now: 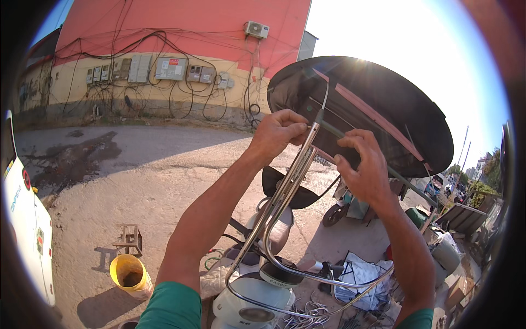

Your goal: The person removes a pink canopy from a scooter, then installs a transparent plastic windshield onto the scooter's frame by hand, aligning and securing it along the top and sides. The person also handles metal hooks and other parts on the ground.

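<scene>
With fingers [290,117] of the left hand [278,133] bunched close, hold unclear, nearest the top of the down-left-sloping chrome frame [291,174], and of the right hand [368,171] half-curled, apart, seemingly empty.

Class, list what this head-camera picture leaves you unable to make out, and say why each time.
All in the head view:
Anything pinched by the left hand beside the metal frame: hidden by its fingers.
The full shape of the white vehicle: cut off by the dark fisheye rim.
The bottom of the yellow bucket: too dark.
The outer face of the black canopy: turned away.
</scene>
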`<action>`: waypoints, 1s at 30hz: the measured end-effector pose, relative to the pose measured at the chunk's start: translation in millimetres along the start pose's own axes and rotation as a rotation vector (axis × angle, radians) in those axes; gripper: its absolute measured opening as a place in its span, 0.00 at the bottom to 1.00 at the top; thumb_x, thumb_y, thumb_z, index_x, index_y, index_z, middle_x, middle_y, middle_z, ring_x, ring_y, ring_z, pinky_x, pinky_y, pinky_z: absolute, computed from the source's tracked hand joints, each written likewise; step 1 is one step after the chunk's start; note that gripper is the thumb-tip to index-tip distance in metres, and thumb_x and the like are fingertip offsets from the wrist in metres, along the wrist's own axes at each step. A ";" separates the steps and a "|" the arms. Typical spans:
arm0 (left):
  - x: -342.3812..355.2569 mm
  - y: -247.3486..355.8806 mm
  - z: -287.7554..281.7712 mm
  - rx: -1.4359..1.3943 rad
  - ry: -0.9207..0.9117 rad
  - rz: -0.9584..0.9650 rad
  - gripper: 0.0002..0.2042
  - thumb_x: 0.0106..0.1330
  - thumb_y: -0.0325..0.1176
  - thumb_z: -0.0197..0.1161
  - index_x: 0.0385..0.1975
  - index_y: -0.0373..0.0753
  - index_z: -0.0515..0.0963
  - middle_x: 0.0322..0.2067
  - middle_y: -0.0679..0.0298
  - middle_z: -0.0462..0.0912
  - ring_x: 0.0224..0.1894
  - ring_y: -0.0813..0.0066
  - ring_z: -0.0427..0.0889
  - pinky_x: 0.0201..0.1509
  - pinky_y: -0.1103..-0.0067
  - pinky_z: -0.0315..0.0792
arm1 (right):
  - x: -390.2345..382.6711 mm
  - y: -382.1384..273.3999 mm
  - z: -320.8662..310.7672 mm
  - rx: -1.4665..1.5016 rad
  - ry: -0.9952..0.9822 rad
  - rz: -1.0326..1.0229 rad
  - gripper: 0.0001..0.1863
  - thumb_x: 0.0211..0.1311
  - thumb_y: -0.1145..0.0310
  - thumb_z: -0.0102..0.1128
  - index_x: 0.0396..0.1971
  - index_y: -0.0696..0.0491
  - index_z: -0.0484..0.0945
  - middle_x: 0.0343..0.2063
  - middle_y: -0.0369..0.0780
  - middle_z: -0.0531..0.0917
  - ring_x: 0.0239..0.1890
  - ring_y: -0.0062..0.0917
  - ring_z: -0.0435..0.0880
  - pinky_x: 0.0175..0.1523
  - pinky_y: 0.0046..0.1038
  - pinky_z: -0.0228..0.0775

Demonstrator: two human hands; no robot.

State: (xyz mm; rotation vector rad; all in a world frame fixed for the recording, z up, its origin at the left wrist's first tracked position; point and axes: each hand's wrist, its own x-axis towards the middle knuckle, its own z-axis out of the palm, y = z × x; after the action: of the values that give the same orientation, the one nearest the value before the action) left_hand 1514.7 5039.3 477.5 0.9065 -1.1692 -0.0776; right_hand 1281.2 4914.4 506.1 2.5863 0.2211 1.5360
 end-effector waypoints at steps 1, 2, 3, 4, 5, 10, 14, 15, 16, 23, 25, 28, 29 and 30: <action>-0.1 -1.5 -0.3 -0.010 -0.014 0.007 0.08 0.74 0.28 0.66 0.46 0.31 0.82 0.39 0.58 0.89 0.38 0.72 0.89 0.46 0.74 0.85 | -1.0 0.1 0.1 -0.006 0.001 0.000 0.16 0.59 0.69 0.71 0.47 0.56 0.82 0.53 0.47 0.80 0.54 0.48 0.82 0.59 0.45 0.75; -0.5 -2.5 0.1 -0.033 -0.009 0.006 0.08 0.74 0.28 0.66 0.46 0.31 0.82 0.39 0.58 0.89 0.38 0.72 0.89 0.46 0.74 0.85 | -1.1 0.4 -0.2 -0.009 -0.001 -0.001 0.16 0.59 0.69 0.71 0.47 0.56 0.82 0.53 0.47 0.80 0.54 0.47 0.82 0.59 0.45 0.75; -1.1 -2.8 1.1 -0.057 -0.004 0.004 0.08 0.74 0.28 0.66 0.46 0.31 0.82 0.39 0.58 0.89 0.38 0.72 0.88 0.45 0.74 0.85 | -0.9 0.7 -0.6 -0.013 -0.002 -0.003 0.16 0.59 0.69 0.71 0.47 0.55 0.82 0.53 0.47 0.80 0.54 0.47 0.82 0.59 0.45 0.75; -2.4 -2.1 0.8 -0.076 0.002 0.001 0.08 0.74 0.28 0.66 0.46 0.31 0.82 0.39 0.58 0.89 0.38 0.73 0.88 0.45 0.75 0.85 | -0.8 0.2 0.3 -0.011 -0.003 -0.004 0.16 0.59 0.69 0.71 0.47 0.55 0.82 0.54 0.47 0.80 0.54 0.47 0.82 0.59 0.45 0.75; -3.5 -1.4 0.3 -0.083 0.001 0.006 0.08 0.74 0.27 0.66 0.47 0.31 0.82 0.39 0.58 0.89 0.38 0.73 0.88 0.45 0.75 0.85 | -0.7 -0.4 1.6 -0.006 -0.004 0.000 0.16 0.59 0.69 0.71 0.47 0.55 0.82 0.53 0.47 0.80 0.54 0.47 0.82 0.59 0.45 0.75; -5.9 3.4 3.9 -0.086 0.013 0.037 0.08 0.75 0.28 0.65 0.47 0.30 0.82 0.38 0.58 0.89 0.37 0.74 0.88 0.44 0.77 0.84 | 1.9 -2.1 3.3 0.030 -0.002 0.016 0.16 0.58 0.71 0.71 0.47 0.55 0.82 0.52 0.46 0.81 0.54 0.46 0.82 0.59 0.44 0.75; -5.4 3.7 4.2 -0.050 0.020 0.013 0.08 0.74 0.28 0.66 0.47 0.30 0.82 0.38 0.58 0.89 0.37 0.74 0.88 0.44 0.77 0.83 | 5.4 -4.4 8.8 0.033 -0.003 0.023 0.16 0.58 0.71 0.71 0.47 0.55 0.82 0.51 0.45 0.81 0.54 0.45 0.82 0.59 0.44 0.74; -5.0 4.3 5.4 -0.030 0.022 0.010 0.08 0.74 0.28 0.67 0.47 0.30 0.82 0.38 0.58 0.89 0.37 0.74 0.88 0.44 0.77 0.83 | 5.6 -5.4 10.1 0.024 -0.004 0.020 0.16 0.58 0.71 0.71 0.47 0.55 0.82 0.51 0.45 0.81 0.54 0.45 0.82 0.59 0.43 0.74; -4.6 3.5 7.0 -0.011 0.024 0.007 0.08 0.73 0.28 0.67 0.47 0.30 0.82 0.38 0.58 0.89 0.37 0.74 0.88 0.44 0.77 0.83 | 5.3 -6.0 11.3 0.013 -0.005 0.018 0.16 0.58 0.71 0.71 0.47 0.54 0.82 0.51 0.45 0.81 0.53 0.45 0.82 0.59 0.43 0.74; -2.6 -5.8 3.0 -0.107 0.002 0.043 0.09 0.73 0.28 0.66 0.45 0.29 0.82 0.35 0.57 0.89 0.33 0.75 0.87 0.40 0.77 0.82 | 5.3 -6.9 14.8 -0.041 0.007 -0.019 0.17 0.57 0.71 0.71 0.47 0.54 0.82 0.50 0.45 0.82 0.53 0.44 0.82 0.59 0.44 0.72; -5.3 0.7 3.2 -0.051 0.000 0.017 0.09 0.74 0.28 0.66 0.46 0.29 0.82 0.37 0.58 0.89 0.36 0.74 0.88 0.44 0.76 0.84 | 5.6 -6.9 16.8 -0.044 0.015 -0.035 0.17 0.56 0.71 0.71 0.47 0.54 0.82 0.50 0.44 0.82 0.53 0.44 0.82 0.59 0.44 0.72; -6.6 -0.5 5.5 0.009 -0.019 0.017 0.09 0.74 0.29 0.66 0.46 0.30 0.83 0.39 0.59 0.89 0.39 0.74 0.88 0.46 0.76 0.84 | 3.4 -7.0 18.5 -0.064 0.035 -0.033 0.17 0.56 0.71 0.71 0.46 0.54 0.82 0.50 0.44 0.82 0.53 0.44 0.82 0.58 0.43 0.72; -6.0 -2.8 7.4 0.025 -0.029 0.025 0.09 0.74 0.29 0.66 0.46 0.30 0.83 0.39 0.59 0.89 0.39 0.74 0.88 0.46 0.75 0.84 | 2.5 -6.6 17.7 -0.072 0.031 -0.036 0.17 0.56 0.71 0.71 0.47 0.53 0.82 0.50 0.44 0.82 0.53 0.44 0.82 0.58 0.43 0.72; -5.4 -6.5 8.5 -0.012 -0.035 0.027 0.09 0.74 0.29 0.65 0.46 0.30 0.82 0.39 0.59 0.89 0.40 0.74 0.89 0.47 0.75 0.84 | 1.1 -6.0 16.7 -0.081 0.026 -0.037 0.17 0.56 0.71 0.71 0.47 0.53 0.82 0.51 0.44 0.82 0.53 0.44 0.82 0.58 0.43 0.72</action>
State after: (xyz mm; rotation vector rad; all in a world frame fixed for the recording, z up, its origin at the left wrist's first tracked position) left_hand 1507.9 5032.9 470.0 0.8813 -1.2118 -0.0792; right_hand 1296.0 4919.9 498.0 2.4876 0.2042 1.5336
